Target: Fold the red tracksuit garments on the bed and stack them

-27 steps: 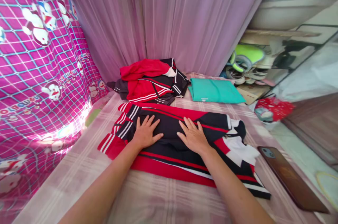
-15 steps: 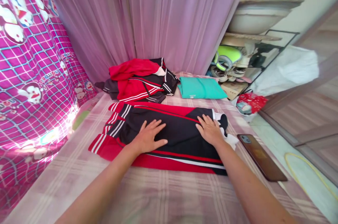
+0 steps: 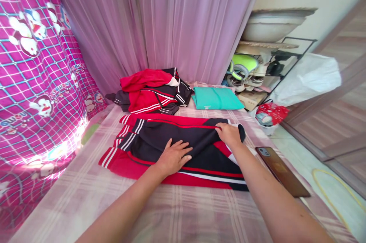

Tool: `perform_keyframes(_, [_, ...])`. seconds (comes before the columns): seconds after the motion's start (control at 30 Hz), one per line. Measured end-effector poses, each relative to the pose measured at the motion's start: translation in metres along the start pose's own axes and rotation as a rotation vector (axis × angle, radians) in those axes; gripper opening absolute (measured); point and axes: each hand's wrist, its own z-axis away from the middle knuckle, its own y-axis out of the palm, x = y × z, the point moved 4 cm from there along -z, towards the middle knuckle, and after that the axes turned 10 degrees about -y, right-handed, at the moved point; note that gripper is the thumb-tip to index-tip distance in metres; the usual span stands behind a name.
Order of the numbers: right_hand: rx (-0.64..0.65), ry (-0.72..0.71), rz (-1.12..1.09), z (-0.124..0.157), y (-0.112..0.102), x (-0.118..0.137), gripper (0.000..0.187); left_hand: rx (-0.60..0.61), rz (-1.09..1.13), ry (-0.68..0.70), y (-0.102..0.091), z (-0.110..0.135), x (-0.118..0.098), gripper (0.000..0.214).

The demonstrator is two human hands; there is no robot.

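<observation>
The right hand (image 3: 231,134), flat on the jacket (image 3: 162,132) a moment ago, has curled and seems to pinch its cloth at two o'clock; the left hand (image 3: 175,156), fingers spread, has slid mid-garment. The jacket, centred on the bed (image 3: 197,212), is now gripped, not just pressed.

On the near side of the red-and-black jacket (image 3: 166,134) we see our left forearm (image 3: 126,205), bare and smooth, narrowing toward the wrist; our left hand (image 3: 172,159), over the jacket's middle, is bare, with a rounded back. By the jacket's right end, our right forearm (image 3: 274,185) and right hand (image 3: 231,136) are equally bare, the fingers probably short-nailed, though softly blurred.
</observation>
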Motion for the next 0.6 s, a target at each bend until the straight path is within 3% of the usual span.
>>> perform_keyframes(0.07, [0.021, -0.006, 0.021, 0.001, 0.001, 0.002, 0.026, 0.027, -0.006, -0.006, 0.005, -0.001, -0.004, 0.050])
perform_keyframes(0.17, [-0.094, -0.035, -0.043, 0.006, -0.005, 0.009, 0.034, 0.037, -0.007, 0.026, 0.001, -0.005, 0.001, 0.057])
perform_keyframes(0.23, [-0.204, -0.108, -0.134, 0.010, -0.013, 0.025, 0.037, -0.041, -0.035, 0.022, -0.012, -0.013, 0.016, 0.055])
perform_keyframes(0.3, [-0.228, -0.251, -0.239, 0.012, -0.019, 0.052, 0.038, -0.164, -0.128, -0.022, -0.030, -0.025, 0.039, 0.053])
perform_keyframes(0.4, [-0.032, -0.517, -0.333, 0.014, -0.014, 0.097, 0.040, -0.287, -0.335, -0.162, -0.050, -0.041, 0.079, 0.052])
perform_keyframes(0.47, [0.118, -0.570, -0.307, 0.015, -0.004, 0.109, 0.045, -0.305, -0.409, -0.264, -0.054, -0.046, 0.103, 0.056])
perform_keyframes(0.53, [0.213, -0.486, -0.243, 0.015, 0.008, 0.098, 0.052, -0.308, -0.444, -0.311, -0.051, -0.044, 0.117, 0.057])
perform_keyframes(0.6, [0.252, -0.329, -0.171, 0.015, 0.018, 0.071, 0.056, -0.322, -0.458, -0.313, -0.046, -0.041, 0.122, 0.058])
